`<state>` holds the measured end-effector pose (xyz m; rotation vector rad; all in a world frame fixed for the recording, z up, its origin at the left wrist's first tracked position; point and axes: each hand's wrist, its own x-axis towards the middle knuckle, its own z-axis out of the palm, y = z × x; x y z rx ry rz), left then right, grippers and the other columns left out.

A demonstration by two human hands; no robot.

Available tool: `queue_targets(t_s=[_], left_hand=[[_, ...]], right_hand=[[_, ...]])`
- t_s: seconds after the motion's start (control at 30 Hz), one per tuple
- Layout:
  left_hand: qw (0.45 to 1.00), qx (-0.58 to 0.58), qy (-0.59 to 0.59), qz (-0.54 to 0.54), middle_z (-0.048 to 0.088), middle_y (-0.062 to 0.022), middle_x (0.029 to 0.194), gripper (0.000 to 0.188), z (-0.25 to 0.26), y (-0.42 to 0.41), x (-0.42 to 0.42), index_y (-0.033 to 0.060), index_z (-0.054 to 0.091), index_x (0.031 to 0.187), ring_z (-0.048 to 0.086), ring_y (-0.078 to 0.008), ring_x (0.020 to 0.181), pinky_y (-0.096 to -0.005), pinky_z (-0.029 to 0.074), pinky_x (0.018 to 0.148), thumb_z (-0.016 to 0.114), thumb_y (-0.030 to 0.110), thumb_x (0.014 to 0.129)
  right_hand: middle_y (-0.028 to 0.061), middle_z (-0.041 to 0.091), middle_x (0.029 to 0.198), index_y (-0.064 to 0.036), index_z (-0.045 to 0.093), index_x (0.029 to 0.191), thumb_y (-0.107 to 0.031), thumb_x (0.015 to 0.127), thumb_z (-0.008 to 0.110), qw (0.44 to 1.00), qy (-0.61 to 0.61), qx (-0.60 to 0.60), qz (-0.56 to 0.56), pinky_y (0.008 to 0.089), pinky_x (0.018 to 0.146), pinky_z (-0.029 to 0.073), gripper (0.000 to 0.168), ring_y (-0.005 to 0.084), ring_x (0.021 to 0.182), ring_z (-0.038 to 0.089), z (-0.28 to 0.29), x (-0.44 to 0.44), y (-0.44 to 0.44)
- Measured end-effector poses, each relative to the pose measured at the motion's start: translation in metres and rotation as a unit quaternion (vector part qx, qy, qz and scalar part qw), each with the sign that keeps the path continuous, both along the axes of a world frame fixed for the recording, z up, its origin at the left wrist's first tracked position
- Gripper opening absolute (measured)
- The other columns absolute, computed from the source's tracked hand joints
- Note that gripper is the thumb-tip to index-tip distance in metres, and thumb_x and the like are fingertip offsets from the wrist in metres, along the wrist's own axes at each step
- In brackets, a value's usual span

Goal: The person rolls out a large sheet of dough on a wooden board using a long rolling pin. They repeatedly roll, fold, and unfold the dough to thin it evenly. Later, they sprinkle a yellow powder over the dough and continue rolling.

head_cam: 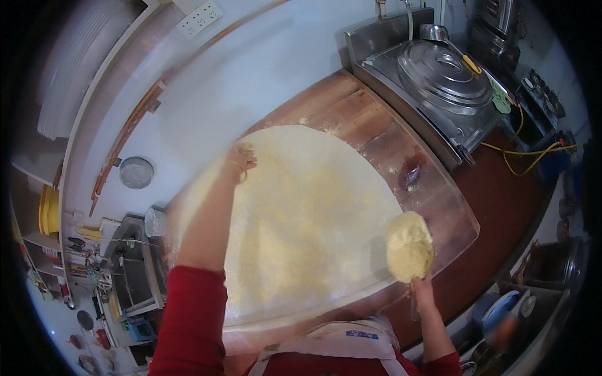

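Observation:
A very large, thin sheet of dough (338, 155) covers most of the wooden work table (376, 127), with pale yellow flour scattered over its surface. My left hand (242, 157) reaches over the far left part of the sheet, its fingers partly curled. Whether it holds anything is unclear, and a loose band circles the wrist. My right hand (420, 286) grips the handle of a scoop (409, 246) heaped with yellow flour, above the sheet's right edge. The scoop's bowl is mostly hidden by the flour.
A steel stove (371, 70) with a large lidded pot (444, 77) adjoins the table's far right side. Long rolling pins (127, 127) hang on the wall, beside a round sieve (136, 172). A sink (136, 277) stands left; a yellow hose (526, 152) runs at right.

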<state>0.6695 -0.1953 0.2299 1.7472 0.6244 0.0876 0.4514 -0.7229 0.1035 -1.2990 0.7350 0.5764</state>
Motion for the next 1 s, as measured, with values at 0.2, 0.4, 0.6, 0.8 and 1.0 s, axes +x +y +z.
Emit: queue_targets(t_s=[0.2, 0.4, 0.6, 0.8, 1.0], left_hand=[[0.966, 0.061, 0.186, -0.166, 0.06, -0.0104, 0.089, 0.02, -0.035, 0.05, -0.024, -0.0002, 0.05, 0.103, 0.061, -0.0208, 0.071, -0.0321, 0.052, 0.061, 0.046, 0.003, 0.084], [0.967, 0.039, 0.056, -0.244, 0.06, -0.006, 0.086, 0.019, -0.042, -0.119, -0.111, 0.0036, 0.056, 0.099, 0.059, -0.0169, 0.075, -0.0267, 0.049, 0.066, 0.053, 0.008, 0.081], [0.943, 0.229, -0.052, -0.234, 0.054, -0.0072, 0.096, 0.028, -0.056, -0.145, -0.189, 0.0043, 0.053, 0.101, 0.053, -0.0137, 0.081, -0.0259, 0.045, 0.074, 0.061, 0.007, 0.075], [0.991, -0.104, 0.004, -0.078, 0.049, -0.0072, 0.109, 0.039, -0.074, -0.124, -0.325, 0.005, 0.043, 0.116, 0.049, -0.0152, 0.096, -0.0294, 0.044, 0.079, 0.058, 0.012, 0.08], [0.952, -0.304, -0.014, -0.04, 0.05, -0.0066, 0.103, 0.042, -0.136, -0.066, -0.471, 0.0037, 0.039, 0.118, 0.05, -0.014, 0.093, -0.0274, 0.043, 0.077, 0.057, 0.014, 0.081]], right_hand=[[0.0077, 0.051, 0.076, -0.006, 0.032, 0.115, -0.011, 0.076, 0.043, 0.992, -0.101, 0.004, -0.071, 0.0243, 0.038, 0.038, 0.041, 0.0127, 0.048, 0.047, 0.018, -0.008, -0.007], [0.0083, 0.051, 0.075, -0.005, 0.034, 0.113, -0.011, 0.075, 0.046, 0.994, -0.09, 0.03, -0.045, 0.0244, 0.039, 0.04, 0.039, 0.0136, 0.048, 0.049, 0.011, -0.002, 0.006], [0.0086, 0.052, 0.069, -0.003, 0.037, 0.106, -0.01, 0.075, 0.046, 0.993, -0.088, 0.033, 0.065, 0.0263, 0.04, 0.041, 0.033, 0.0144, 0.046, 0.049, 0.014, 0.0, 0.053], [0.0086, 0.052, 0.069, -0.002, 0.043, 0.105, -0.01, 0.076, 0.047, 0.973, -0.062, 0.12, 0.189, 0.0267, 0.04, 0.041, 0.03, 0.015, 0.047, 0.049, 0.042, -0.044, 0.143], [0.0094, 0.052, 0.084, -0.004, 0.037, 0.113, -0.007, 0.079, 0.046, 0.932, -0.079, 0.266, 0.233, 0.0269, 0.046, 0.043, 0.035, 0.0152, 0.056, 0.051, 0.047, -0.102, 0.317]])
